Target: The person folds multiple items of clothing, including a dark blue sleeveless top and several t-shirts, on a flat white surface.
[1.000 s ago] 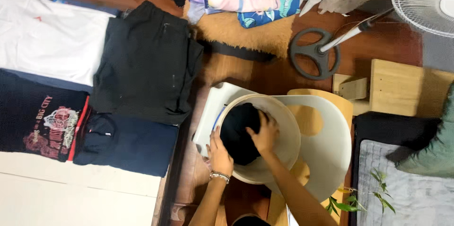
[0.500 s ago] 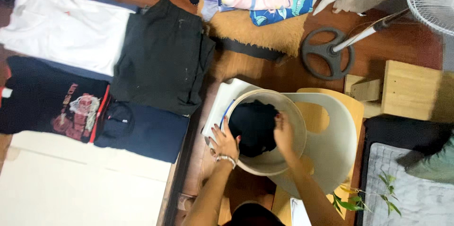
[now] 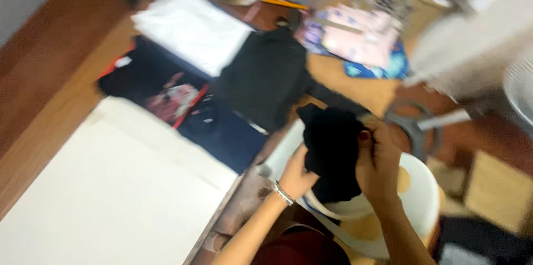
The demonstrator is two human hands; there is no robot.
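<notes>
Both hands grip the black garment (image 3: 333,148), right of frame centre, above the white basin (image 3: 422,198). Left hand (image 3: 297,173) pinches its lower-left edge; right hand (image 3: 377,165) clasps its right side. Garment hangs roughly vertical between them.

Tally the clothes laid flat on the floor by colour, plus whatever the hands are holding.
White garment: 1
Black garment with print: 1
Plain black garment: 1
Navy garment: 1
Black garment, held by left hand and right hand above the basin: 1
Total: 5
</notes>
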